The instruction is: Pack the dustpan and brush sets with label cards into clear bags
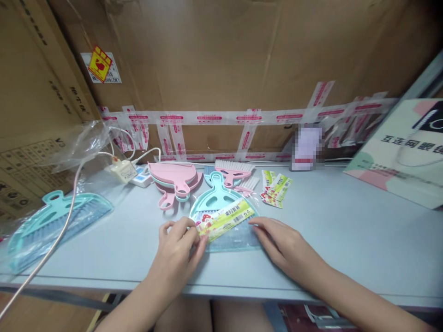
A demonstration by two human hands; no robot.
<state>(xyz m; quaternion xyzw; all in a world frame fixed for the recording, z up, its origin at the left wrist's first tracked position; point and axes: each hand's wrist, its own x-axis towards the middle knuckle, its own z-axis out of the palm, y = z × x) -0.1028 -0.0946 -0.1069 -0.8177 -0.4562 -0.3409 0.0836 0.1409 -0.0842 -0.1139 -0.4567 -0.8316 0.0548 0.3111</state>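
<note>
A teal dustpan set in a clear bag lies on the grey table in front of me, with a yellow-green label card across it. My left hand pinches the card's left end with curled fingers. My right hand lies flat with fingers stretched out on the bag's right edge, next to the card's right end.
Stacked pink dustpans and a pink brush lie behind. Loose label cards sit to the right, a bagged teal dustpan at far left. A power strip with cables, cardboard walls and a printed box surround the table.
</note>
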